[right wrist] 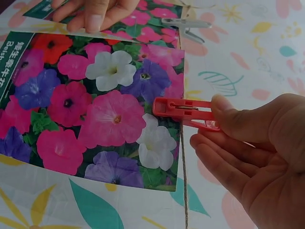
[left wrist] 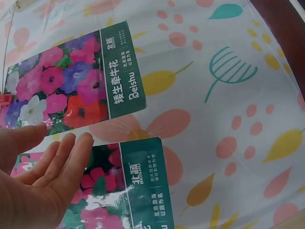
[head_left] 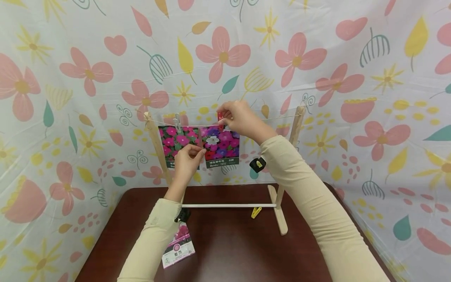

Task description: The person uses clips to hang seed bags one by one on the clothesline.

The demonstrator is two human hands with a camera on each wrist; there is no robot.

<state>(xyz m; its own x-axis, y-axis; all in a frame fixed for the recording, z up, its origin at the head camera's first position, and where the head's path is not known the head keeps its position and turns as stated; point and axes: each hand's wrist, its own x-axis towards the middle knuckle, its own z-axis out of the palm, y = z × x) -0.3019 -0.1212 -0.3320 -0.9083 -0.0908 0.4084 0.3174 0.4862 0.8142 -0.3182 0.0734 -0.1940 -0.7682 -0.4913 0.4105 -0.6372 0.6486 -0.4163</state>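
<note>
My right hand (head_left: 241, 119) pinches a red clothespin (right wrist: 183, 110) between thumb and fingers. The clothespin's jaws sit over the string (right wrist: 185, 191) and the top edge of a seed packet (right wrist: 112, 119) printed with pink, purple and white flowers. At that packet's left edge is my left hand (head_left: 188, 160), its thumb and fingers apart in the left wrist view (left wrist: 43, 176). Those fingers overlap a second packet (head_left: 182, 140) with pink flowers, which hangs from the string by a pale clothespin (head_left: 177, 124). Whether the left fingertips touch either packet I cannot tell.
The string runs between two wooden posts (head_left: 296, 127) joined low down by a white rod (head_left: 229, 205). On the dark table (head_left: 232, 250) lie a yellow clothespin (head_left: 256, 212) and another packet (head_left: 179, 248), partly behind the left sleeve. A flower-patterned curtain (head_left: 352, 156) hangs behind.
</note>
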